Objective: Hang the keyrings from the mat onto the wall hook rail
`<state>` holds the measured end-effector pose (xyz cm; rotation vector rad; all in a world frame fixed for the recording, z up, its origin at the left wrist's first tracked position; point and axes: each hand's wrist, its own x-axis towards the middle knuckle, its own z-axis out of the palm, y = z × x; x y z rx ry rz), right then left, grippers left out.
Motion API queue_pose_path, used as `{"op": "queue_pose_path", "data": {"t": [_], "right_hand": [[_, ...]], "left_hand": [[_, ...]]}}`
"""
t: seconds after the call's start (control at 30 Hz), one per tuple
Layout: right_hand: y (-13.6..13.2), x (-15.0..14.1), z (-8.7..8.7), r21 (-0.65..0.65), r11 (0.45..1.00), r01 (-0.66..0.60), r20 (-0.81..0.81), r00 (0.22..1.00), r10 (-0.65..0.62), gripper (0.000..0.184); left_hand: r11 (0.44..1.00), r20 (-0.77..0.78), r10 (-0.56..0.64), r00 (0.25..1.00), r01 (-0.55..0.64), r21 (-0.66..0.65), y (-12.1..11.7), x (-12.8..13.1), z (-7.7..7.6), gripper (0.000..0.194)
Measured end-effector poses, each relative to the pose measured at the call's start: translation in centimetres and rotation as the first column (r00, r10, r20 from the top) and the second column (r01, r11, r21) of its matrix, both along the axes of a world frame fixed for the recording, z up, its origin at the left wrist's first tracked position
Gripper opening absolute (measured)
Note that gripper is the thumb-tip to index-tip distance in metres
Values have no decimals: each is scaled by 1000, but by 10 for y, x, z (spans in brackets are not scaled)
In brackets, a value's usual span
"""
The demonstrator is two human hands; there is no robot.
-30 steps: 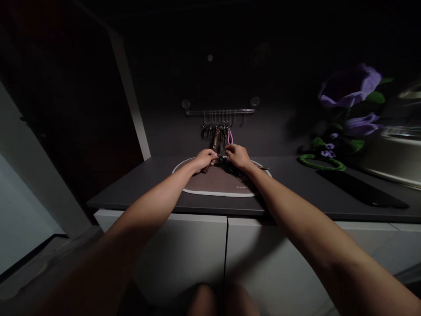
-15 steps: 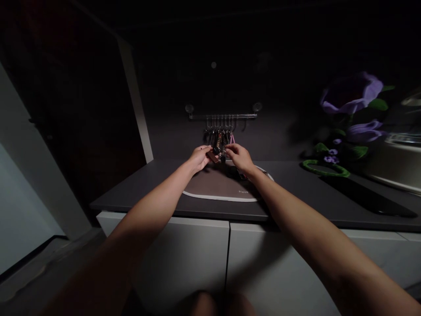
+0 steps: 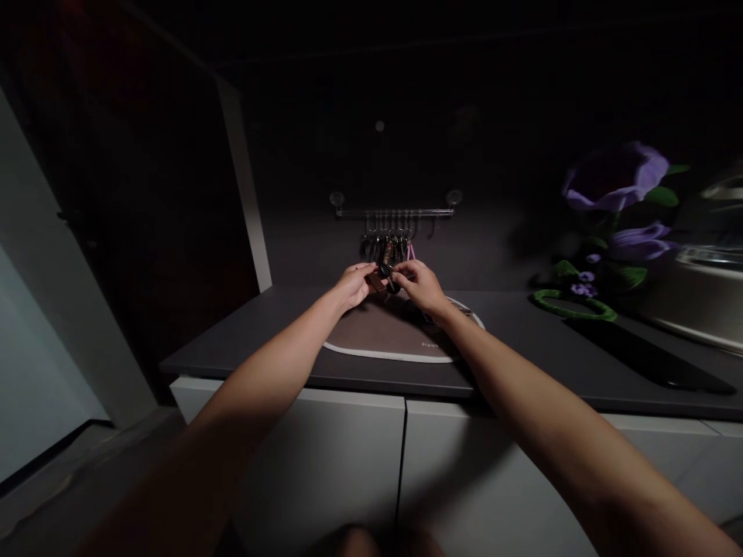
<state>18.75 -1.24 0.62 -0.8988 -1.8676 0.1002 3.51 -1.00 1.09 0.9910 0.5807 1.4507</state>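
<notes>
My left hand (image 3: pixel 353 285) and my right hand (image 3: pixel 420 286) meet in front of a row of keychains (image 3: pixel 385 248) hanging from a wall-mounted rail (image 3: pixel 395 212). The left fingers pinch a brown fob (image 3: pixel 376 283), probably leather. A small dark keychain part (image 3: pixel 387 277) sits between both hands, with my right fingertips on it. Its exact shape is too dark to tell. A pink loop strap (image 3: pixel 411 251) hangs at the right end of the row. Below my hands lies a brown mat (image 3: pixel 377 336) with a white border, and dark items (image 3: pixel 433 316) lie partly hidden beside my right wrist.
The dark worktop (image 3: pixel 261 333) has a white cabinet front below it. Artificial purple flowers (image 3: pixel 614 186) and a green loop (image 3: pixel 573 306) with a long black blade-like piece stand to the right, near a steel sink (image 3: pixel 702 298). A white wall edge rises left.
My hands have drawn closer together, with the brown fob now lifted and held nearer the dark keychain part. The whole scene sits slightly lower in view.
</notes>
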Motion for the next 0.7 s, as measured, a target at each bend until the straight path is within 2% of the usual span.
{"op": "queue_pose_path", "data": {"t": [0.2,0.37,0.57,0.7], "right_hand": [[2,2,0,39,999,-21,14,1000,20,15],[4,2,-2,14,999,-45,-26,999,45,16],[4,1,-1,-48,996,-81,-102,992,76,20],[7,3,-1,-68,995,-72,-125,990,63,26]], "left_hand": [[1000,7,-25,1000,25,-2,-3,0,1,8],[999,-34,-39,999,39,8,2,-2,-2,8],[1000,-202,-23,979,24,0,2,-2,-5,7],[998,-428,59,902,-41,51,0,-1,-7,6]]}}
